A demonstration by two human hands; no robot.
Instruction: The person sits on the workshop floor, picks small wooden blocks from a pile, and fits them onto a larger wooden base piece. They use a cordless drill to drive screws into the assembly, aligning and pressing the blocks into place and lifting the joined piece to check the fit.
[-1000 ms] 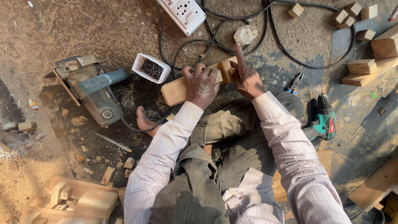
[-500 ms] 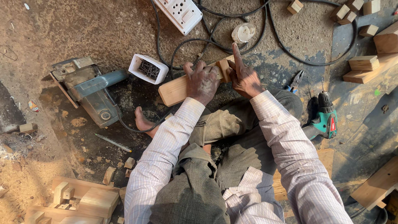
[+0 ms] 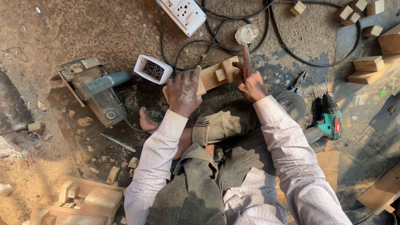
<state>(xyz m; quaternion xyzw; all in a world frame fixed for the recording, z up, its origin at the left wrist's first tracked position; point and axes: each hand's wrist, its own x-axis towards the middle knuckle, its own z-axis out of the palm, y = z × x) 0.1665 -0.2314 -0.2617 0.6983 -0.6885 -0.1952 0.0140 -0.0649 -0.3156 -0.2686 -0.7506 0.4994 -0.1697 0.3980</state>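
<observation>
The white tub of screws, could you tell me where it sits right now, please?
In the head view the white tub of screws stands on the floor left of the left hand, between the grey power saw and the wooden piece.
</observation>
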